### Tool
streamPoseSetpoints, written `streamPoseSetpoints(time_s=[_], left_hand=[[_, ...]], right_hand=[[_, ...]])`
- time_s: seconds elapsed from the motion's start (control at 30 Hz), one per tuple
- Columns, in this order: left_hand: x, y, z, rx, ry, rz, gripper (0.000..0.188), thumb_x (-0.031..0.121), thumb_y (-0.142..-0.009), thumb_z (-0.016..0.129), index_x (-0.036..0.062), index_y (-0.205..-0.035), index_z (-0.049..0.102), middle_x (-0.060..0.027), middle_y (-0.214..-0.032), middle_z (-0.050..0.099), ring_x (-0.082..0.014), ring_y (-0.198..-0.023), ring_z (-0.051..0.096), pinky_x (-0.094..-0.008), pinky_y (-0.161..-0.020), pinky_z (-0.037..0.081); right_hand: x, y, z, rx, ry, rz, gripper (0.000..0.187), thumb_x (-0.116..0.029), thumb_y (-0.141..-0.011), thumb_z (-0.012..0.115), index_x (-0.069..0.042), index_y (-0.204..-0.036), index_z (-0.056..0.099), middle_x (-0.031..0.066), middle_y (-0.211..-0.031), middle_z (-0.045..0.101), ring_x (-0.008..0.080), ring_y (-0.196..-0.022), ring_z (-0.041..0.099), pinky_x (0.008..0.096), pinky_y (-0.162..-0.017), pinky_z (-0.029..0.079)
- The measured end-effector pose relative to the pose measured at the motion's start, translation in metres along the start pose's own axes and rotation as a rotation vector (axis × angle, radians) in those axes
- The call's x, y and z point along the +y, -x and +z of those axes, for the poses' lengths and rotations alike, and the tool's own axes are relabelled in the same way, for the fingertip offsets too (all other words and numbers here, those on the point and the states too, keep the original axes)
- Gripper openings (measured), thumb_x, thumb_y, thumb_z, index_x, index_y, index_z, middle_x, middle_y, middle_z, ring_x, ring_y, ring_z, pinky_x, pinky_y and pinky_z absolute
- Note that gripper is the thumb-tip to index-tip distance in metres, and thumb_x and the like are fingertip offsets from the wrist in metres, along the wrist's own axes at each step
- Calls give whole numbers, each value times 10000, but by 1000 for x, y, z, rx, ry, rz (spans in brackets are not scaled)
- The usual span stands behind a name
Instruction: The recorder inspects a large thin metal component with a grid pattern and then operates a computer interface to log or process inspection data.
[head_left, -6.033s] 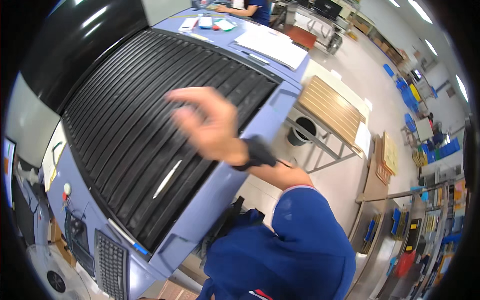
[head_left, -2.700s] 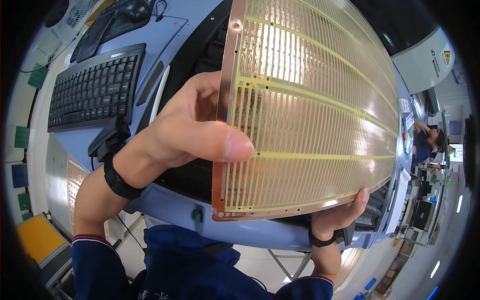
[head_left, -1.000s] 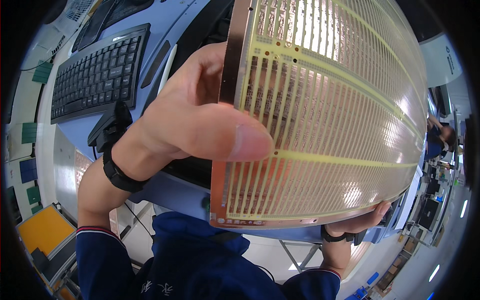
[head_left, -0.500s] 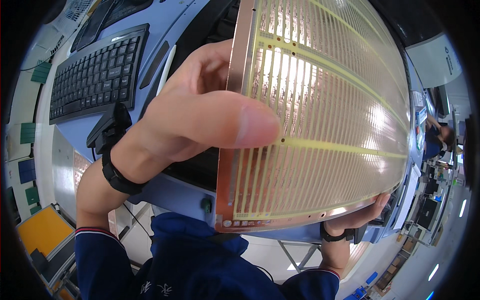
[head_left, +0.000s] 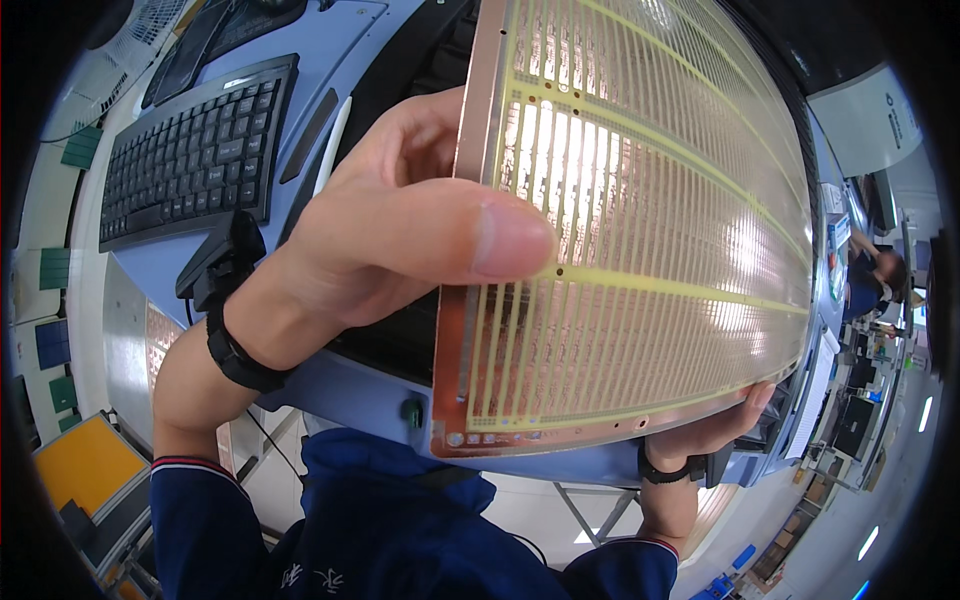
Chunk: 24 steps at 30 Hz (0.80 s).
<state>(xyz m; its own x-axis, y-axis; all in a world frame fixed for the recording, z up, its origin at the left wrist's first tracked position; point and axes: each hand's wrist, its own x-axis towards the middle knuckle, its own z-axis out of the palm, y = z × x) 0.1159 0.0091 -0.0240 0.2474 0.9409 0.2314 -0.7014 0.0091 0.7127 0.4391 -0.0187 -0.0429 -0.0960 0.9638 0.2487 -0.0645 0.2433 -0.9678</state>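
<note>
A large copper-coloured circuit board panel [head_left: 640, 230], with rows of fine strips and yellowish bands, is held up tilted in front of me. My left hand [head_left: 400, 220] grips its left edge, the thumb flat on the face and the fingers out of sight behind. At the lower right, my right hand [head_left: 715, 430] holds the bottom edge near the corner; most of its fingers are hidden by the panel. Both wrists wear black straps, the left one with a small black device [head_left: 222, 262] on it.
A black keyboard [head_left: 200, 150] lies on the blue-grey bench [head_left: 380, 395] at the left, beside a thin white stick [head_left: 333, 145]. A yellow-topped surface [head_left: 85, 470] stands at lower left. Far right, another person [head_left: 875, 280] sits near benches with boxes and screens.
The panel has tilted slightly, its lower edge rising a little and its upper markings shifting slightly down. Both hands keep their hold on it.
</note>
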Motion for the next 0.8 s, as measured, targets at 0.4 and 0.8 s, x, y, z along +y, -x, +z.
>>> streamPoseSetpoints(time_s=[0.4,0.8], left_hand=[[19,7,12,103,16,-88,684,182,-749,778,-69,-1339,540,-121,-1206,670,-160,-1074,653,-312,-980,498],[21,7,17,120,32,-123,702,178,-732,786,-69,-1340,538,-120,-1209,667,-162,-1078,649,-313,-989,491]], right_hand=[[-1,-2,0,-50,-21,6,558,-457,-1049,307,-66,-1423,445,122,-1374,534,240,-1209,582,430,-1030,482],[16,0,-18,41,-342,-78,585,-490,-1061,301,-73,-1452,425,127,-1391,537,262,-1227,582,441,-1042,480]])
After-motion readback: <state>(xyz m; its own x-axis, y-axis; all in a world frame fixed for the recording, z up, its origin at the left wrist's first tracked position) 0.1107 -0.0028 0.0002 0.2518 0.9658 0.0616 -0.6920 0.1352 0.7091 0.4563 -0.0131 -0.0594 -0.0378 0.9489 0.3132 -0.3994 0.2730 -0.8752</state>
